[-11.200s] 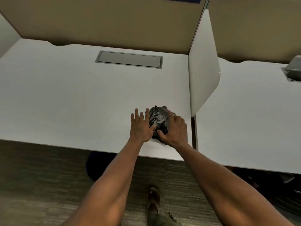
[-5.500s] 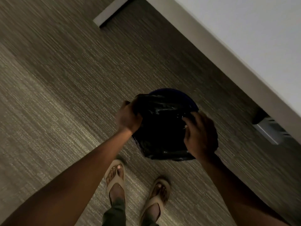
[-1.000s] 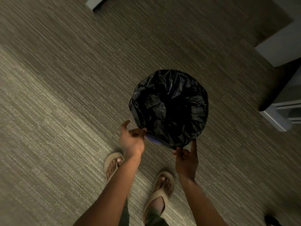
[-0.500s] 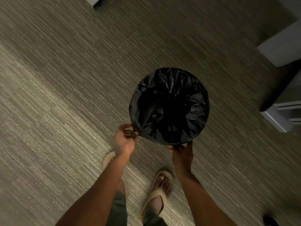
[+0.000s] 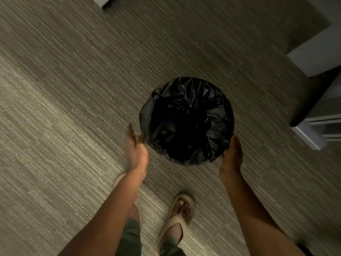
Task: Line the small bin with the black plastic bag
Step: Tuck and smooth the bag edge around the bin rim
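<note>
The black plastic bag (image 5: pixel 186 121) sits inside the small round bin on the carpet. Its edge is folded over the whole rim, so the bin's own wall is hidden. My left hand (image 5: pixel 136 150) is blurred, with fingers spread, just off the bag's left edge and holding nothing. My right hand (image 5: pixel 230 159) lies flat against the bag's folded edge at the lower right of the rim. Its fingers are extended.
Grey striped carpet (image 5: pixel 73 108) surrounds the bin. A white desk panel (image 5: pixel 317 56) and a white furniture base (image 5: pixel 310 135) stand to the right. My feet in beige sandals (image 5: pixel 177 217) are just below the bin.
My left hand has let go of the bag's near-left edge and opened. My right hand has slid from the near rim round to the right side. The bag now sits deeper in the bin.
</note>
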The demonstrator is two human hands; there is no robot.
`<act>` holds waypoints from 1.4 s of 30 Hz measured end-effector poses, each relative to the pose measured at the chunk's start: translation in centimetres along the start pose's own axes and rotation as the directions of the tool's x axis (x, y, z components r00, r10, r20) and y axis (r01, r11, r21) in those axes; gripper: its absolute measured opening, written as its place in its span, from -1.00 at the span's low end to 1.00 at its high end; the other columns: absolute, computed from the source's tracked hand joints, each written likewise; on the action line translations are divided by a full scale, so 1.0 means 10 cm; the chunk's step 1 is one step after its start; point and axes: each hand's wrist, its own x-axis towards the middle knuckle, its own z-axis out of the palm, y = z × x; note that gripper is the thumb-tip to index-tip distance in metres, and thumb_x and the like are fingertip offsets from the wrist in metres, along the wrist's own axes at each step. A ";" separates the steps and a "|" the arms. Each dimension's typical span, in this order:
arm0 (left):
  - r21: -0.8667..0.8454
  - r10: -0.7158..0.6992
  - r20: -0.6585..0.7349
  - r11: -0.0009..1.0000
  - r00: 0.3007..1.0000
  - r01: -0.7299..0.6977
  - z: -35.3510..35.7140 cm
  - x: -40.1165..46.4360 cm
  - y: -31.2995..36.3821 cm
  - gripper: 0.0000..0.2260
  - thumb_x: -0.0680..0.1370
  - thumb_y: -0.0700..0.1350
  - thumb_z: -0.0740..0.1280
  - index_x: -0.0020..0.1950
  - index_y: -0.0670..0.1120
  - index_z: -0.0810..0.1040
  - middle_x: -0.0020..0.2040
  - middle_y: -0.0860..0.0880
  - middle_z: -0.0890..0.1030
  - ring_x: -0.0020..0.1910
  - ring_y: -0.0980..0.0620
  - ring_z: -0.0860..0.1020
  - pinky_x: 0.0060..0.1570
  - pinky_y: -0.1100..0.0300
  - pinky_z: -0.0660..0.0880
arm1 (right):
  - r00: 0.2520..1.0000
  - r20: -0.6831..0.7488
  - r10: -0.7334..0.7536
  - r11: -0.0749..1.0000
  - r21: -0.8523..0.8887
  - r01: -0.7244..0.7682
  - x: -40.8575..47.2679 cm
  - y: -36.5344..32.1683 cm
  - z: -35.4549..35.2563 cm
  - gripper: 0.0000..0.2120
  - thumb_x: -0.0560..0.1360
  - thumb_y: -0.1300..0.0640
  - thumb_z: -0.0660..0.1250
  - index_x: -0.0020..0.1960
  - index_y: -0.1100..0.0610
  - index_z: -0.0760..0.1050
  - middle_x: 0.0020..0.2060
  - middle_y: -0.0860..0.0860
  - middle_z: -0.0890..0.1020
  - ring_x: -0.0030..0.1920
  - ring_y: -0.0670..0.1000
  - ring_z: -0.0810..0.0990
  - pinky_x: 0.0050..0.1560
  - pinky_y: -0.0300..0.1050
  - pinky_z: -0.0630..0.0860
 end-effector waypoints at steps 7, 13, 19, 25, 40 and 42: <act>-0.099 -0.089 0.268 0.988 0.959 0.119 0.38 0.07 0.20 -0.17 0.47 0.53 -0.05 0.68 0.19 0.12 0.65 -0.02 0.33 0.58 -0.08 0.35 0.20 0.25 0.43 | 0.991 0.088 0.099 0.977 0.181 -0.114 0.10 0.01 0.19 -0.35 0.69 -0.30 -0.03 0.63 0.04 0.29 0.53 0.09 0.46 0.39 0.10 0.53 0.18 -0.08 0.55; -0.032 -0.061 0.140 0.997 0.988 0.066 0.23 0.30 0.24 -0.29 0.61 0.43 -0.05 0.62 0.07 0.35 0.59 -0.03 0.43 0.58 -0.08 0.37 0.41 0.14 0.32 | 0.995 -0.038 0.087 0.987 0.141 -0.081 0.20 -0.07 0.13 -0.40 0.71 -0.22 0.03 0.56 0.14 0.37 0.46 0.15 0.52 0.36 0.16 0.57 0.09 -0.10 0.58; -0.011 0.082 0.187 0.997 0.979 -0.082 0.24 0.27 0.30 -0.47 0.66 0.34 0.04 0.55 0.17 0.40 0.33 0.26 0.56 0.29 0.22 0.55 0.27 0.23 0.49 | 0.992 0.093 -0.082 0.997 -0.001 0.082 0.50 -0.28 0.02 -0.32 0.64 -0.29 0.05 0.63 0.09 0.27 0.53 0.13 0.44 0.48 0.15 0.47 0.43 0.13 0.48; 0.182 0.134 0.242 0.966 0.961 -0.181 0.24 0.50 0.47 -0.42 0.68 0.31 0.06 0.54 0.00 0.46 0.40 0.02 0.59 0.38 0.03 0.56 0.40 -0.02 0.50 | 0.984 0.147 -0.098 0.863 -0.479 0.157 0.67 -0.59 0.09 -0.17 0.56 -0.48 -0.05 0.49 0.09 0.49 0.40 0.18 0.58 0.37 0.22 0.57 0.38 0.15 0.50; 0.531 -0.068 0.463 0.820 0.884 -0.215 0.77 1.14 1.20 -0.20 0.56 0.50 -0.10 0.50 0.02 0.51 0.49 -0.17 0.53 0.47 -0.22 0.48 0.49 -0.10 0.34 | 0.916 0.384 -0.111 0.495 -0.778 0.387 1.10 -1.22 0.72 -0.23 0.64 -0.40 -0.19 0.50 0.06 0.45 0.37 0.24 0.58 0.25 0.28 0.57 0.14 -0.03 0.36; 0.439 -0.064 0.381 0.891 0.922 -0.119 0.73 1.18 1.21 -0.15 0.55 0.51 -0.08 0.50 -0.05 0.52 0.48 -0.19 0.54 0.47 -0.22 0.49 0.50 -0.21 0.37 | 0.917 0.323 -0.234 0.534 -0.745 0.399 1.06 -1.24 0.68 -0.29 0.68 -0.33 -0.14 0.49 0.12 0.45 0.36 0.23 0.59 0.25 0.27 0.58 0.11 -0.08 0.31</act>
